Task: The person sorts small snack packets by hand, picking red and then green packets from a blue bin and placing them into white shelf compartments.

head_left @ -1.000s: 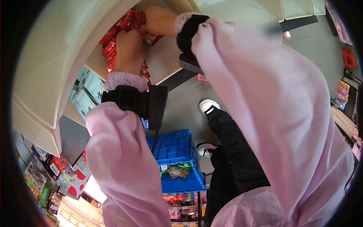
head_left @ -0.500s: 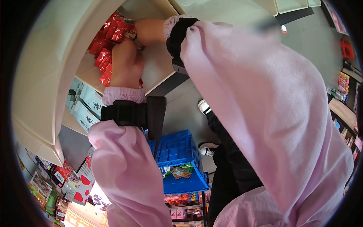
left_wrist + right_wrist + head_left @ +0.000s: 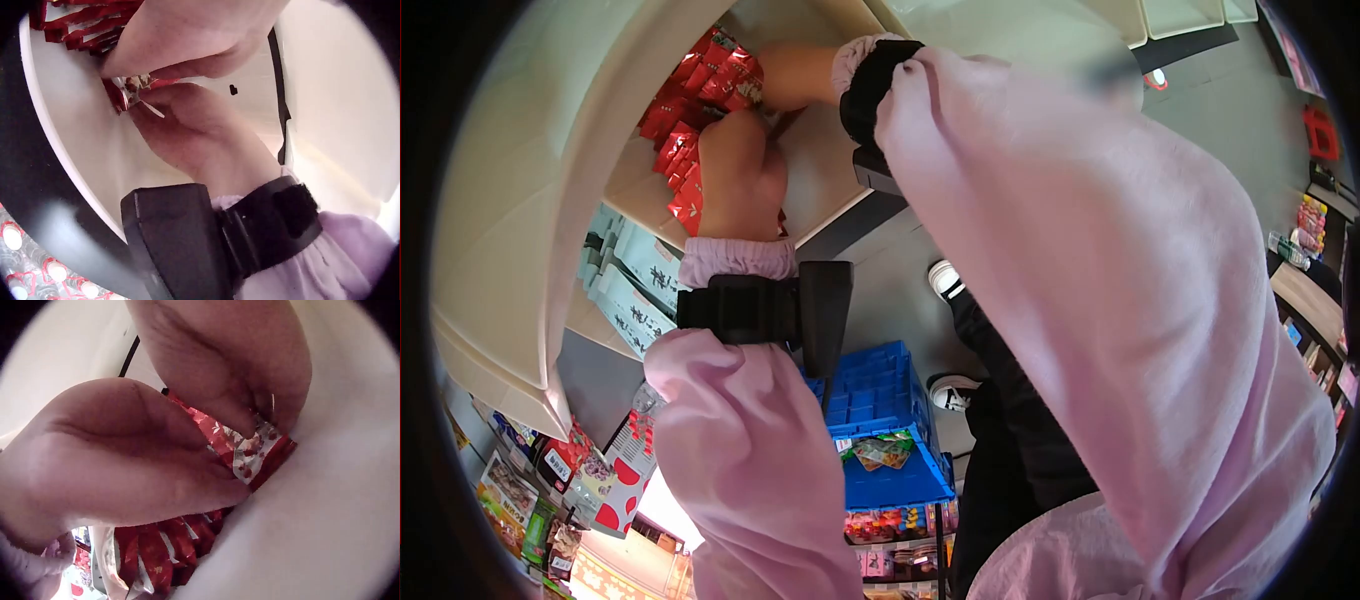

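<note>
Red pkt (image 3: 222, 435) in L+R fingers (image 3: 232, 411), partly hidden, esp. head view.

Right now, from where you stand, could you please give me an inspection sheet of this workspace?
Surface: pale tray, partly covered.
Job's things: red packets in overlapping rows; one packet between the hands.
Clutter: blue crate near the shoes, bags inside.
Grippers: left hand and right hand both pinch that packet.
Cables: short black cable below the left wrist's camera.
Surroundings: grey floor; shelves at the picture's right.
</note>
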A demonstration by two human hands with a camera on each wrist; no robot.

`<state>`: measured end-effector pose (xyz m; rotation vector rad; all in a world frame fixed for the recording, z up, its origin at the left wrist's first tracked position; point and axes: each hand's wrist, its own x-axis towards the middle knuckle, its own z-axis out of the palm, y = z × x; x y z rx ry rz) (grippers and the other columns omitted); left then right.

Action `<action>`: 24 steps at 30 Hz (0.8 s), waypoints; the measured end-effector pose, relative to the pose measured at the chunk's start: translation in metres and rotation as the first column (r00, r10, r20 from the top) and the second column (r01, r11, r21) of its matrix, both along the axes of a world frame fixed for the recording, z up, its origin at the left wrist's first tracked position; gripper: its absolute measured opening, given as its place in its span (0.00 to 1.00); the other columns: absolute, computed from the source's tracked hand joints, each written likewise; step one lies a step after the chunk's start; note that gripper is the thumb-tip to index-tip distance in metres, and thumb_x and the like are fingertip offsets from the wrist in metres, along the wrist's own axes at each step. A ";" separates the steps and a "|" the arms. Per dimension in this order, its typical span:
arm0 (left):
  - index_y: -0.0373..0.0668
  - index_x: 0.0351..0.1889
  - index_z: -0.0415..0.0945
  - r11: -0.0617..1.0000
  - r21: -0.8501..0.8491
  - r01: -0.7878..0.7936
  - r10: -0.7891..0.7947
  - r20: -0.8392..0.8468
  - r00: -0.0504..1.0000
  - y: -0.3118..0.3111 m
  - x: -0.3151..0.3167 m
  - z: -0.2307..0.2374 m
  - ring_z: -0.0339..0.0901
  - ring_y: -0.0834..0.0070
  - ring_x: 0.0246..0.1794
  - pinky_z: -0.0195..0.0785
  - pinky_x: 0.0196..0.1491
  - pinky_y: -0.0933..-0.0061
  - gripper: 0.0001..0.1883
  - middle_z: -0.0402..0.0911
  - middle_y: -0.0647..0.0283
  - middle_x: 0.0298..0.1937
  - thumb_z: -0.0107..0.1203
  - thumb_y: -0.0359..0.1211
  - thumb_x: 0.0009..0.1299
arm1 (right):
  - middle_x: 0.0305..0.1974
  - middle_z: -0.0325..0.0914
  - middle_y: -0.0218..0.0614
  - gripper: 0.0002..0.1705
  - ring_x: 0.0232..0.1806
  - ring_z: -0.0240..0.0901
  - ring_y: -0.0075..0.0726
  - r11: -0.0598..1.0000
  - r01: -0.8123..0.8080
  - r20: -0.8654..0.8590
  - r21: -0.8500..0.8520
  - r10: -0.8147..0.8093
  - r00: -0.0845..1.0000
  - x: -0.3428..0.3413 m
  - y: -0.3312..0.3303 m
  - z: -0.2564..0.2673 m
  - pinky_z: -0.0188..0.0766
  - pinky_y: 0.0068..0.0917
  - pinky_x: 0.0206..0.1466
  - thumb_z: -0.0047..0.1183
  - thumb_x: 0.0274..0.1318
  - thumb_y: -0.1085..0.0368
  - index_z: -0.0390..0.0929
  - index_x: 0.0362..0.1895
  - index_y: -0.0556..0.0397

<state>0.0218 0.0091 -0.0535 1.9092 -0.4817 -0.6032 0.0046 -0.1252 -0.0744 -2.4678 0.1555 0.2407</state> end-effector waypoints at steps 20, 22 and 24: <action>0.31 0.48 0.65 0.966 -0.166 -0.197 0.226 0.183 0.957 0.030 -0.102 0.090 0.70 0.67 0.47 0.62 0.50 0.71 0.16 0.71 0.54 0.47 0.40 0.20 0.61 | 0.36 0.73 0.54 0.17 0.40 0.68 0.58 0.853 0.253 0.379 0.456 -0.443 0.812 -0.110 0.035 0.098 0.65 0.42 0.43 0.44 0.43 0.68 0.71 0.41 0.57; 0.33 0.52 0.64 0.762 -0.344 -0.549 0.358 -0.483 0.799 0.049 -0.144 0.121 0.69 0.70 0.49 0.61 0.52 0.73 0.20 0.70 0.55 0.51 0.38 0.19 0.60 | 0.54 0.63 0.41 0.27 0.54 0.63 0.40 0.812 0.246 0.215 0.528 -0.408 0.887 -0.154 0.052 0.110 0.65 0.28 0.51 0.40 0.48 0.75 0.58 0.57 0.57; 0.32 0.53 0.62 0.804 -0.310 -0.507 0.346 -0.449 0.824 0.082 -0.179 0.124 0.69 0.67 0.49 0.62 0.52 0.70 0.18 0.69 0.54 0.51 0.39 0.20 0.63 | 0.54 0.62 0.36 0.25 0.55 0.62 0.33 0.664 0.349 -0.013 0.661 -0.454 0.891 -0.194 0.080 0.131 0.64 0.26 0.52 0.39 0.52 0.78 0.58 0.56 0.55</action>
